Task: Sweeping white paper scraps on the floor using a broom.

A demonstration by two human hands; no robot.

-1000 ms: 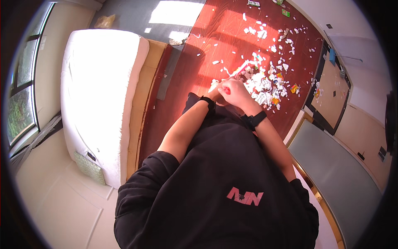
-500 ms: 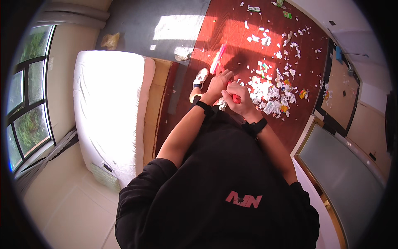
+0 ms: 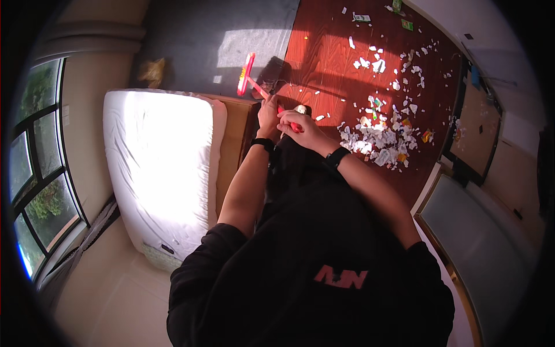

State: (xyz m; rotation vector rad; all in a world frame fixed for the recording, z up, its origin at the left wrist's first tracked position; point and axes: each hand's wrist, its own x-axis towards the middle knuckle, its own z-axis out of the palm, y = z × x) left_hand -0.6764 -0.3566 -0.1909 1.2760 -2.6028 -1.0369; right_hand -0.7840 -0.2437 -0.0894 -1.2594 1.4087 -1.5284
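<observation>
A red broom (image 3: 246, 74) slants away from me to the far left, its head over the grey floor beyond the bed's corner. My left hand (image 3: 267, 118) is closed around the middle of its handle. Near the handle's red end my right hand (image 3: 306, 132) is wrapped round it, just to the right of the left hand. Whether the bristles touch the floor, I cannot tell. Torn white paper scraps (image 3: 384, 155) lie heaped on the red-brown floor to the right, with orange and green wrappers among them. More scraps are scattered farther off.
The bed with a white mattress (image 3: 167, 168) stands close on my left, its wooden side near my left arm. A crumpled yellowish bag (image 3: 152, 73) lies beyond it by the wall. Farther right are a green packet (image 3: 407, 25) and a frosted panel (image 3: 471, 231).
The broom and both hands have swung left, and its head has passed from the red-brown floor to the grey floor. The wide paper heap looks much the same.
</observation>
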